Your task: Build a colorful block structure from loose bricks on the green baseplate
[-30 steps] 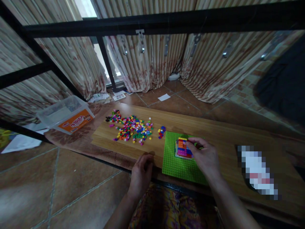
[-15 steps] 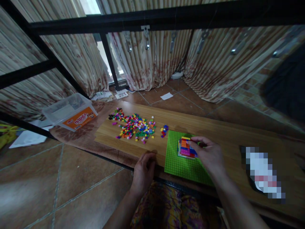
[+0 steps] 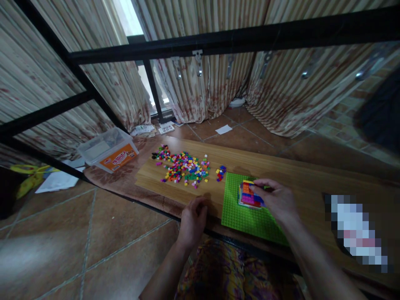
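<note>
A green studded baseplate (image 3: 237, 216) lies on the wooden board, bearing a low stack of building bricks (image 3: 248, 198) in orange, pink, blue, red and yellow. At the stack's upper right edge, my right hand (image 3: 278, 200) has thumb and index finger closed on the bricks; its fingertips partly hide what they pinch. My left hand (image 3: 194, 218) rests at the board's near edge, left of the baseplate, fingers curled in and nothing visible in them. A small cluster of red, blue and yellow bricks (image 3: 220, 172) sits just beyond the baseplate's left corner.
Many loose bricks (image 3: 184, 166) spread over the board's left part. Behind them, a clear plastic tub (image 3: 108, 150) with an orange label stands on a brown cloth (image 3: 125, 183). A blurred-out object (image 3: 356, 231) lies at the right. A black metal rail (image 3: 218, 43) crosses above.
The whole view has shifted slightly, so things appear further right. My right hand stays at the brick stack, and my left hand keeps its place by the board's edge.
</note>
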